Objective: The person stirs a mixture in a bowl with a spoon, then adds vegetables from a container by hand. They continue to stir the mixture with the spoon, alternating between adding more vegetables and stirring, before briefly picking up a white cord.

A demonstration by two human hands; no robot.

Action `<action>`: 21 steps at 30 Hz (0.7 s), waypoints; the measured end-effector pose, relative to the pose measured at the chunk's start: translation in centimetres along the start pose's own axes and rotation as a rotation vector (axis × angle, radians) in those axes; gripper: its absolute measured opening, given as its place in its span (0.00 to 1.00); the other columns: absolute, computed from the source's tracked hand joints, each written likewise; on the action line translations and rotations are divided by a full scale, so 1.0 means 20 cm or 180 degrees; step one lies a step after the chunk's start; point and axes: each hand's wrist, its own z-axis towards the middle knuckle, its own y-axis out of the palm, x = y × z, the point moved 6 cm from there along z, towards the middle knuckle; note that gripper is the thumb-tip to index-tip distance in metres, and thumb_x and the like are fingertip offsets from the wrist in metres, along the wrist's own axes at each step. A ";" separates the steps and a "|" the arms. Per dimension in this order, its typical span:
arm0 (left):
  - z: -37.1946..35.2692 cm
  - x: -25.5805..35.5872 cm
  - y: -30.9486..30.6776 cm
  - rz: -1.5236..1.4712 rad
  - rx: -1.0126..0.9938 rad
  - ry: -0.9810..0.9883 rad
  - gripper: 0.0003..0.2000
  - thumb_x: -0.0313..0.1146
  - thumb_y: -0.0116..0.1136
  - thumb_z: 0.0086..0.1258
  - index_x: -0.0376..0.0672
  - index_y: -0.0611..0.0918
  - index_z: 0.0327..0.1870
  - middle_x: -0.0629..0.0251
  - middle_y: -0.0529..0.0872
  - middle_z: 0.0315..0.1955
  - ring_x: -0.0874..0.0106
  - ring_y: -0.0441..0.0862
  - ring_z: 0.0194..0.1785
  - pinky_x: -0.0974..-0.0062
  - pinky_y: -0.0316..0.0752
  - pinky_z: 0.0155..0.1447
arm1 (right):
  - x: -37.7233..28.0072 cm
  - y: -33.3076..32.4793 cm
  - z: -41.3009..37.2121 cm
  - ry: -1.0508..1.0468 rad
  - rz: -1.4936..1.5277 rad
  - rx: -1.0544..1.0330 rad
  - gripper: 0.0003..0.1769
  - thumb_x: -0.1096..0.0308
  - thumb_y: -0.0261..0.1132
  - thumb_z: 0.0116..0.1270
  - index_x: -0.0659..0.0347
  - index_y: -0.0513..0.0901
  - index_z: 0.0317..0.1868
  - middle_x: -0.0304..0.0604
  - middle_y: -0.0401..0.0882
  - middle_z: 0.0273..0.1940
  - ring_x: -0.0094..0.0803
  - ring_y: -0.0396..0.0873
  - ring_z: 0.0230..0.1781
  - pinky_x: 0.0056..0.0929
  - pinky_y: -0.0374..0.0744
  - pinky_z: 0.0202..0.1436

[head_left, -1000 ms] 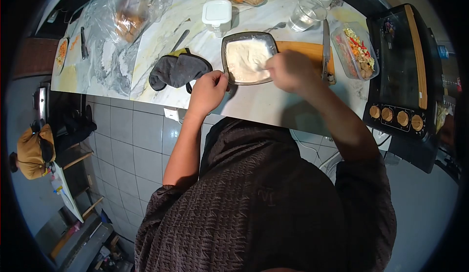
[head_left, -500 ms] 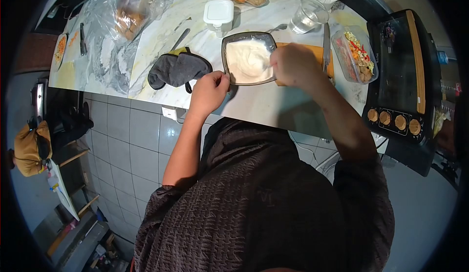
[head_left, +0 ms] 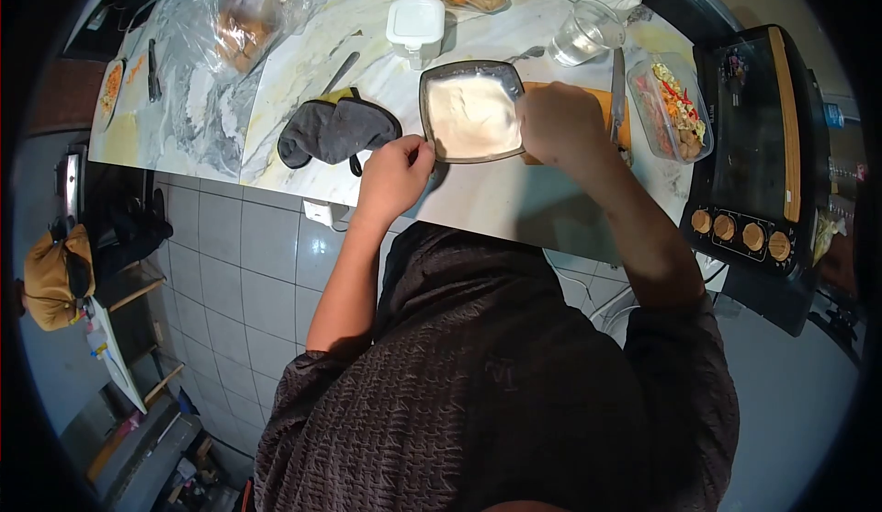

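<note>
A dark square bowl (head_left: 478,159) stands near the counter's front edge, with a smooth cream-coloured batter (head_left: 470,119) in it. At its near left corner my left hand (head_left: 397,174) is closed, thumb and fingers pinching the rim. My right hand (head_left: 562,126) is a fist at the bowl's right side, above an orange-brown cutting board (head_left: 595,100). It holds a thin metal utensil, now hidden by the fist and seen only as a silvery sliver earlier. Left of the bowl lies a grey oven mitt (head_left: 335,130).
Behind the bowl are a white-lidded container (head_left: 415,25) and a clear glass (head_left: 584,34). A knife (head_left: 618,89) lies on the board. A tub of chopped vegetables (head_left: 675,112) stands beside a black toaster oven (head_left: 749,135). Plastic bags (head_left: 243,29) sit farther back.
My right hand has shifted slightly right, and the silvery sliver at it no longer shows. The batter's swirls look smoother. My left hand stays at the bowl's corner.
</note>
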 end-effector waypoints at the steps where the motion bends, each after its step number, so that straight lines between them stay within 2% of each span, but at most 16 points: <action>1: -0.01 -0.01 0.01 -0.0012 -0.0007 -0.0021 0.15 0.38 0.54 0.73 0.32 0.84 0.36 0.57 0.87 0.24 0.68 0.85 0.28 0.71 0.76 0.38 | 0.01 0.00 0.00 0.0006 -0.0117 0.0239 0.08 0.69 0.60 0.56 0.54 0.86 0.31 0.51 0.83 0.28 0.50 0.83 0.36 0.49 0.79 0.42; 4: 0.00 0.01 0.01 0.0107 0.0167 0.0037 0.15 0.38 0.54 0.73 0.33 0.84 0.36 0.57 0.87 0.24 0.67 0.85 0.29 0.70 0.76 0.38 | -0.09 0.03 -0.02 -0.0218 0.0271 0.0169 0.07 0.69 0.59 0.56 0.55 0.84 0.29 0.51 0.82 0.27 0.50 0.83 0.35 0.49 0.79 0.41; 6: -0.01 0.02 -0.01 0.0254 0.0138 -0.0017 0.15 0.39 0.54 0.72 0.34 0.84 0.36 0.56 0.87 0.25 0.65 0.86 0.29 0.70 0.77 0.38 | -0.04 0.01 -0.03 -0.0145 0.0175 -0.0080 0.06 0.69 0.60 0.55 0.57 0.83 0.27 0.52 0.82 0.25 0.50 0.83 0.34 0.48 0.79 0.39; 8: -0.01 0.03 -0.01 0.0299 0.0178 -0.0011 0.15 0.39 0.54 0.71 0.34 0.85 0.36 0.56 0.87 0.25 0.64 0.86 0.29 0.70 0.77 0.38 | 0.01 -0.02 0.00 -0.0008 -0.0096 0.0325 0.06 0.69 0.60 0.55 0.58 0.83 0.27 0.52 0.82 0.26 0.50 0.82 0.34 0.48 0.79 0.39; 9: -0.01 0.03 -0.01 0.0357 0.0206 0.0032 0.15 0.39 0.55 0.71 0.34 0.85 0.36 0.55 0.87 0.25 0.63 0.86 0.30 0.69 0.77 0.38 | -0.01 0.01 -0.01 -0.0006 -0.0091 0.0324 0.06 0.69 0.60 0.55 0.58 0.83 0.27 0.52 0.82 0.26 0.50 0.82 0.34 0.48 0.79 0.39; 11: -0.01 0.03 -0.02 0.0364 0.0182 0.0051 0.14 0.39 0.55 0.71 0.35 0.85 0.36 0.55 0.87 0.25 0.62 0.86 0.30 0.69 0.77 0.38 | -0.07 0.05 -0.03 -0.0391 0.0274 0.0434 0.05 0.69 0.60 0.54 0.57 0.83 0.27 0.52 0.82 0.26 0.51 0.82 0.34 0.48 0.79 0.38; 12: 0.00 0.03 -0.02 0.0366 0.0151 0.0059 0.14 0.38 0.55 0.71 0.35 0.85 0.37 0.54 0.87 0.25 0.61 0.86 0.30 0.68 0.77 0.38 | -0.06 0.01 -0.02 -0.0388 0.0272 0.0447 0.05 0.69 0.60 0.54 0.57 0.83 0.27 0.52 0.82 0.26 0.51 0.82 0.34 0.48 0.79 0.38; 13: 0.00 0.03 -0.02 0.0364 0.0153 0.0053 0.14 0.38 0.55 0.71 0.35 0.85 0.37 0.54 0.87 0.25 0.61 0.86 0.30 0.68 0.77 0.38 | -0.02 -0.02 -0.02 -0.0217 0.0005 0.0175 0.06 0.69 0.60 0.54 0.57 0.84 0.27 0.52 0.81 0.26 0.51 0.82 0.34 0.48 0.79 0.38; 14: 0.00 0.04 -0.03 0.0259 0.0276 0.0132 0.14 0.39 0.55 0.69 0.36 0.85 0.34 0.52 0.85 0.24 0.56 0.84 0.30 0.63 0.77 0.38 | 0.00 -0.03 -0.02 -0.0052 -0.0258 -0.0104 0.06 0.69 0.60 0.54 0.57 0.84 0.27 0.53 0.81 0.26 0.52 0.82 0.34 0.47 0.79 0.38; 15: -0.01 0.05 -0.04 0.0160 0.0391 0.0224 0.13 0.39 0.55 0.68 0.38 0.85 0.32 0.50 0.84 0.24 0.50 0.83 0.30 0.58 0.76 0.37 | -0.01 0.02 -0.02 -0.0048 -0.0248 -0.0109 0.06 0.69 0.60 0.54 0.57 0.84 0.27 0.53 0.81 0.26 0.52 0.82 0.34 0.47 0.79 0.38; 17: -0.01 0.05 -0.03 0.0176 0.0383 0.0223 0.13 0.39 0.55 0.68 0.38 0.85 0.32 0.50 0.84 0.24 0.50 0.83 0.30 0.58 0.77 0.37 | -0.06 0.08 -0.01 -0.0231 0.0207 0.0464 0.07 0.68 0.60 0.55 0.56 0.85 0.28 0.52 0.81 0.26 0.52 0.82 0.34 0.47 0.79 0.38; 18: 0.00 0.04 -0.04 0.0188 0.0380 0.0211 0.13 0.38 0.55 0.68 0.37 0.85 0.32 0.50 0.84 0.24 0.50 0.83 0.30 0.58 0.77 0.37 | -0.05 0.04 -0.01 -0.0230 0.0219 0.0475 0.07 0.68 0.60 0.55 0.56 0.85 0.28 0.52 0.81 0.26 0.52 0.82 0.34 0.47 0.79 0.38; 20: 0.00 0.05 -0.05 0.0206 0.0350 0.0214 0.13 0.38 0.55 0.68 0.38 0.85 0.33 0.50 0.84 0.24 0.50 0.83 0.30 0.58 0.77 0.38 | 0.00 0.02 -0.05 -0.0093 0.0147 -0.0406 0.08 0.67 0.60 0.56 0.55 0.87 0.31 0.52 0.81 0.26 0.52 0.82 0.34 0.48 0.79 0.39; 21: 0.00 0.05 -0.06 0.0203 0.0331 0.0222 0.13 0.38 0.55 0.68 0.38 0.85 0.33 0.50 0.84 0.24 0.50 0.83 0.30 0.58 0.77 0.38 | -0.01 0.06 -0.05 -0.0100 0.0149 -0.0409 0.08 0.67 0.60 0.56 0.55 0.87 0.31 0.52 0.81 0.26 0.52 0.82 0.34 0.48 0.79 0.39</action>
